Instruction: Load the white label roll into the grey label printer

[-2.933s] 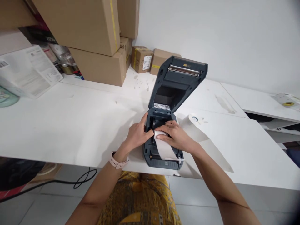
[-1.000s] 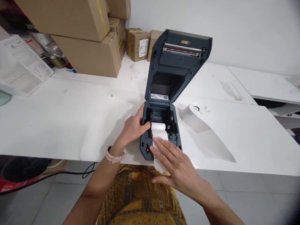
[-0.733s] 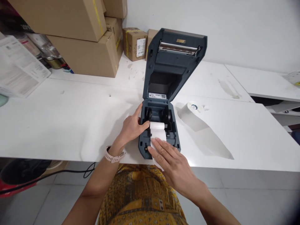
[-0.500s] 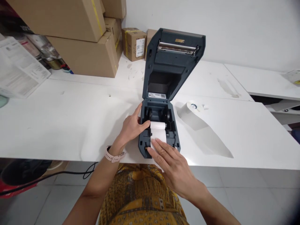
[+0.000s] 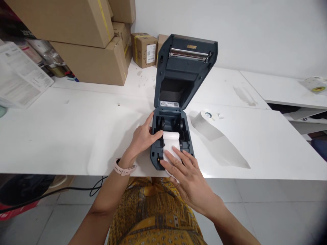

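Observation:
A dark blue-grey label printer (image 5: 186, 136) stands at the table's front edge, its lid (image 5: 187, 69) raised. My left hand (image 5: 144, 137) grips the printer's left wall, with the index finger along the side and the thumb over the rim beside a small white roll (image 5: 171, 135). From that roll a white paper strip (image 5: 169, 147) runs forward over the printer's front. My right hand (image 5: 187, 172) lies on the strip with its fingers spread; the strip's front end is partly hidden beneath it. Behind the small roll, two black roll holders (image 5: 179, 124) show inside the printer.
A larger paper roll (image 5: 201, 119) rests right of the printer, its loose tail (image 5: 224, 146) trailing across the white table (image 5: 76, 136). Cardboard boxes (image 5: 89, 61) are stacked at the back left. Printed sheets (image 5: 21, 73) lie at far left. A black cable (image 5: 68, 189) hangs below the table.
The right hand's fingers have spread apart and shifted slightly forward and right on the paper strip. My left hand keeps its hold on the printer. The view has shifted slightly.

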Demonstrator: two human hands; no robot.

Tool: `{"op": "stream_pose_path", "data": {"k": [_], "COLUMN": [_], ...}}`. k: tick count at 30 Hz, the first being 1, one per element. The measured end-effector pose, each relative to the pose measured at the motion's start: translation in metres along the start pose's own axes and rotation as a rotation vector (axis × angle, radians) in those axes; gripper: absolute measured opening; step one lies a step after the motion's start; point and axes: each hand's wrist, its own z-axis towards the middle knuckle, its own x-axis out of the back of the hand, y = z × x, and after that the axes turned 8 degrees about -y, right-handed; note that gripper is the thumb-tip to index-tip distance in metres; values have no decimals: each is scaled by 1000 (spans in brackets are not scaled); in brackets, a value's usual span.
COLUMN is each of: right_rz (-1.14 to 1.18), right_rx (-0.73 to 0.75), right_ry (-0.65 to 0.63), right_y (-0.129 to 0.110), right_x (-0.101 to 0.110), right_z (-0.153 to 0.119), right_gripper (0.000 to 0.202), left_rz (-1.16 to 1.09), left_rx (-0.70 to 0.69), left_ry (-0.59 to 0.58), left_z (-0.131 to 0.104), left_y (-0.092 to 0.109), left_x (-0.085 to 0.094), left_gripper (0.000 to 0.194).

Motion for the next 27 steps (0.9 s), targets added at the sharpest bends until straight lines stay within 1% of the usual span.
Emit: {"op": "stream_pose_path", "data": {"k": [3,7,10,16,18,19,20,21,22,24,25,26,27], "right_rz": [-49,-99,-132,-177,-155,-128,-82,-9,87,320,427,507,552], "right_rx": [-38,-39,-43,-58,-68,-66,-49,-17,28,111,126,118,94], "right_ry": [-21,-76,-107,-65,-38,-14,23,68,120,204,226,242,255], "right_y": [-2,-4,-4,-2,-6,-9,-14,-19,-25,-37,-42,-45,-48], "right_x": [0,4,5,-8,-13,-16,-18,-21,-25,-32,-35,-38,-41], "right_z": [-2,0,4,4,-1,-4,-9,-15,-21,-34,-40,-45,-50], "right_gripper": [47,44,49,72,74,72,67,60,52,37,32,28,25], "left_rz": [1,7,9,-5,-15,-19,-20,-19,-17,-26,-42,-60,-89], "left_rx": [-3,5,1,-33,-41,-45,-49,-50,-52,-78,-115,-176,-275], "left_ry": [7,0,0,5,5,13,44,103,189,412,520,601,659], "left_z": [0,0,0,2,1,0,-2,-4,-4,3,11,24,41], "left_y": [0,0,0,-5,-7,-8,-9,-10,-10,-6,-1,6,15], "left_x": [0,0,-1,-1,-2,-4,-5,-6,-7,-3,2,10,20], "left_gripper": [93,92,92,94,94,91,87,81,75,62,58,56,56]}}
